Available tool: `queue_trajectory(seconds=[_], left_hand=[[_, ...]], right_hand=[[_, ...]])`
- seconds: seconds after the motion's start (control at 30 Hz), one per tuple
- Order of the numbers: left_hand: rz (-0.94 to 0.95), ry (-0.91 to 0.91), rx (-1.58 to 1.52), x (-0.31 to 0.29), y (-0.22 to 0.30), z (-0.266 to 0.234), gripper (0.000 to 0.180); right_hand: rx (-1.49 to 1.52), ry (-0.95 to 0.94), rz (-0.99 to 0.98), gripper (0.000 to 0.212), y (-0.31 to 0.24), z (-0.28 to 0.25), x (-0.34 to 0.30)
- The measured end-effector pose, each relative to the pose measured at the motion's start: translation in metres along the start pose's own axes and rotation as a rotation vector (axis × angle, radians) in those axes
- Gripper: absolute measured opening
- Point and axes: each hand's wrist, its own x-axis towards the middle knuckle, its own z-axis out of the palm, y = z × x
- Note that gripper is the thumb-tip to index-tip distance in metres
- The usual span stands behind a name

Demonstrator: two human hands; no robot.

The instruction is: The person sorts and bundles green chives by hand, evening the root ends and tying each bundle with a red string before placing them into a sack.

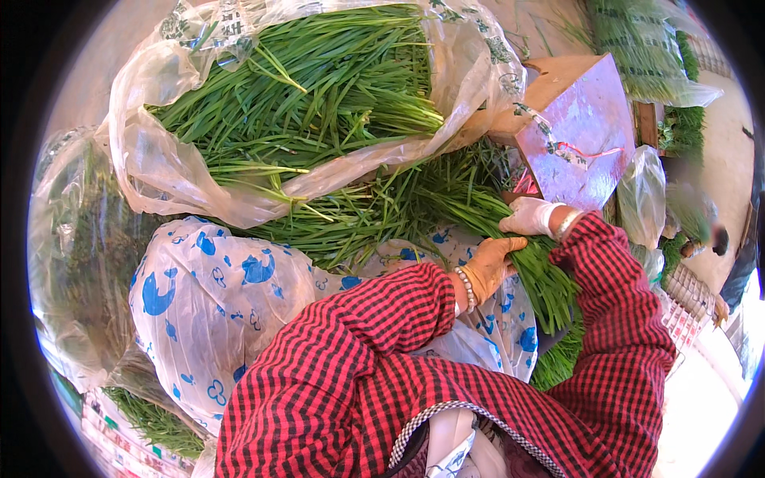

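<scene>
A long bunch of garlic chives (548,279) lies across my lap, its leaves spreading down towards my right elbow. My left hand (488,269), in a tan-orange glove, grips the bunch from the left side with its thumb over the leaves. Just above it, my right hand (532,217), in a white glove, is closed round the bunch nearer the stalk end; its fingertips are partly hidden. More loose chives (351,215) lie to the left of my hands. Beyond them a big clear plastic bag (470,119) gapes, full of chives.
A whale-printed plastic sheet (215,303) covers my legs. At the right stands a box-like stand (586,135) with a shiny pinkish side and red ties near it. Bagged greens (645,52) lie at the far right, and another filled bag (88,239) at the left.
</scene>
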Motion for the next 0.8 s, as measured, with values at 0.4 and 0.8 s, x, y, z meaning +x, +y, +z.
queue_trajectory(seconds=[0.4,0.8], left_hand=[[-0.141,-0.066,0.451,-0.059,0.012,0.040,0.045],[0.041,-0.334,0.306,-0.101,0.003,0.026,0.087]], right_hand=[[0.169,0.015,0.101,0.065,0.003,0.025,0.005],[0.212,0.774,-0.508,0.038,0.012,0.059,-0.153]])
